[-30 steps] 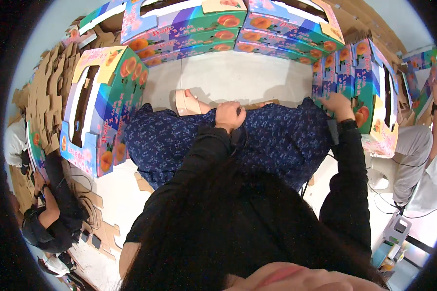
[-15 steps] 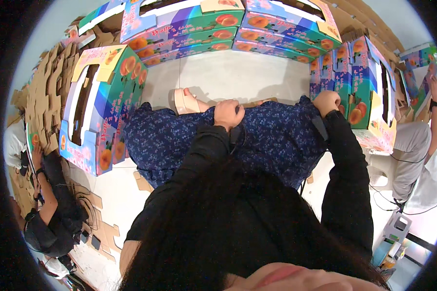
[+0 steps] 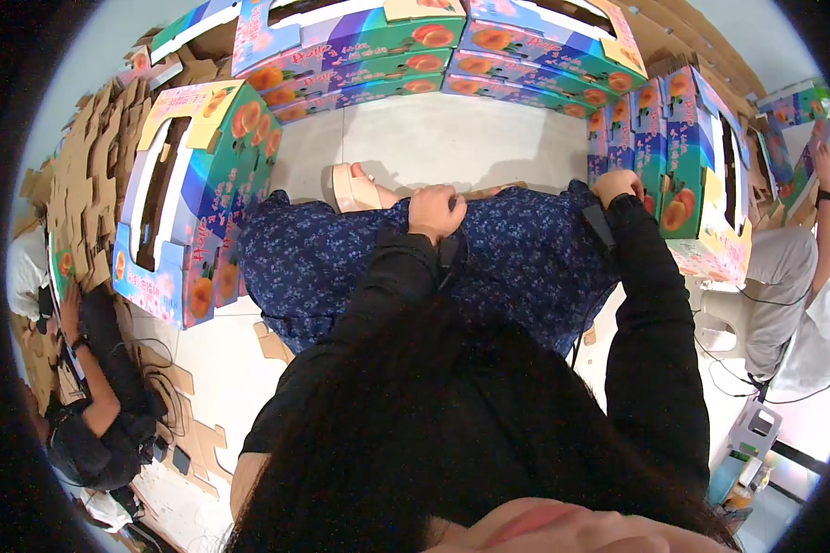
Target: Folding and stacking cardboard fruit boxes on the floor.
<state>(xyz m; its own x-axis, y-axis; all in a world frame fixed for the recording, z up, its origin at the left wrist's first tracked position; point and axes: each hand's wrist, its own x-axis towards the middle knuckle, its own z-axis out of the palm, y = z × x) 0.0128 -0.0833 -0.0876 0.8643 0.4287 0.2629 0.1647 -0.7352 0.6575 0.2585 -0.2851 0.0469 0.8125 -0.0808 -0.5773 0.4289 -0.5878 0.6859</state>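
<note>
Cardboard sliver pinned under curled left hand fingers at the knee, on the blue floral skirt. Right hand clenched beside the colourful fruit boxes; can't tell what it grips. Boxes wall her in, within reach.

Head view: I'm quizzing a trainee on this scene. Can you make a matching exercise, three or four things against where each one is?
Things:
1. left hand
2. right hand
3. sandal
4. flat cardboard pile

Places:
A. far left, behind the left box
B. on the blue floral skirt, at the middle
C. on the pale floor, left of the left hand
D. beside the printed box on the right

Pairs: 1-B, 2-D, 3-C, 4-A
</note>
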